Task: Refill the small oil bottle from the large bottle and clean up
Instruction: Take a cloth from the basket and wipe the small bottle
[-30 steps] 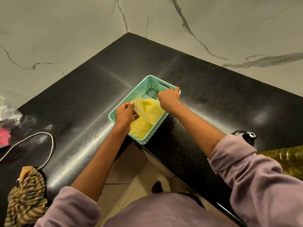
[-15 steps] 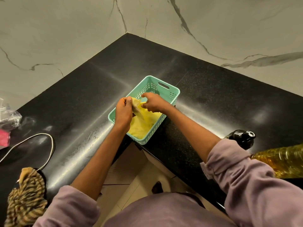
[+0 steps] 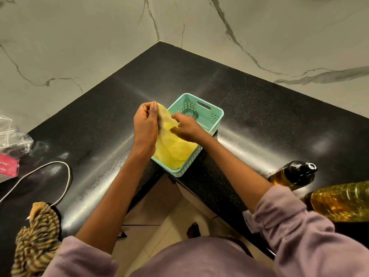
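A yellow cloth (image 3: 172,148) hangs partly out of a teal plastic basket (image 3: 211,114) at the inner corner of the black countertop (image 3: 259,120). My left hand (image 3: 145,124) pinches the cloth's upper edge and holds it above the basket's left rim. My right hand (image 3: 184,126) grips the same cloth just to the right, over the basket. The small dark oil bottle (image 3: 293,173) with a black cap stands at the right. Beside it the large bottle (image 3: 341,200) of golden oil reaches the right edge of the view.
A white cable (image 3: 50,172) loops on the counter at the left. A striped cloth (image 3: 36,240) lies at the lower left, a clear plastic bag (image 3: 14,136) and a pink pack (image 3: 8,166) at the far left. Marble walls (image 3: 79,47) close the corner.
My right hand left the basket's far rim and took hold of the cloth. Both hands have lifted the cloth up and to the left, partly out of the basket.
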`<action>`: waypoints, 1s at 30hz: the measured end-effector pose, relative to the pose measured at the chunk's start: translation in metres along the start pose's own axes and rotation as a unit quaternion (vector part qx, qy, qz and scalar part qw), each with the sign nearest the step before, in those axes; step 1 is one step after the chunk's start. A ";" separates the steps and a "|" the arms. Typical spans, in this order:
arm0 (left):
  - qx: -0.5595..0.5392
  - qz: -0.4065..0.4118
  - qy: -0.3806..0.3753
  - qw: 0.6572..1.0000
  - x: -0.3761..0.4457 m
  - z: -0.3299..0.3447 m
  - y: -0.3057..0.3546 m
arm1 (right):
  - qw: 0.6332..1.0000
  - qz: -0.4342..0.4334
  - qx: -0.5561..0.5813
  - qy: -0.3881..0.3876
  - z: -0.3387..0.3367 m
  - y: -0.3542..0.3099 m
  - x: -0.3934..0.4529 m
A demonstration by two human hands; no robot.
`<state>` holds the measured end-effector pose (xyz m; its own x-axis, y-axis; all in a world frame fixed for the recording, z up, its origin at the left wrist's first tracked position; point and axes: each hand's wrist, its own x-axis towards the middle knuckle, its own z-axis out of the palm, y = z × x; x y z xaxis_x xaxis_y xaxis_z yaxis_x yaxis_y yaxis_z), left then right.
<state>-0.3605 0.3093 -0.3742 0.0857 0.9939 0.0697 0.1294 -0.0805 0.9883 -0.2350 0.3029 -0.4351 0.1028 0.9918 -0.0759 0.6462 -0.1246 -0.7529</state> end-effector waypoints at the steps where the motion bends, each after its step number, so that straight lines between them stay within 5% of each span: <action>1: 0.007 0.010 -0.004 1.000 -0.001 -0.001 0.006 | 0.992 -0.026 0.119 0.019 -0.003 -0.008 -0.010; 4: 0.035 0.030 -0.020 0.999 -0.005 -0.001 0.021 | 0.926 -0.065 0.369 0.046 -0.015 -0.030 -0.042; 7: 0.060 0.048 -0.045 0.996 -0.012 -0.001 0.033 | 0.891 -0.071 0.442 0.072 -0.025 -0.037 -0.066; 17: 0.002 -0.002 -0.107 0.994 -0.039 0.025 0.052 | 0.814 0.025 0.532 0.230 -0.044 -0.028 -0.147; 23: -0.013 -0.022 -0.159 0.987 -0.071 0.054 0.057 | 0.740 0.107 0.627 0.220 -0.050 -0.030 -0.207; 30: 0.049 -0.009 -0.252 0.966 -0.120 0.084 0.050 | 0.726 0.090 0.630 0.260 -0.054 -0.002 -0.278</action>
<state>-0.2816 0.1801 -0.3447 0.5501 0.8338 -0.0471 0.2266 -0.0948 0.9694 -0.2240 0.0260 -0.3766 0.5830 0.7771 -0.2370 -0.5841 0.1981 -0.7871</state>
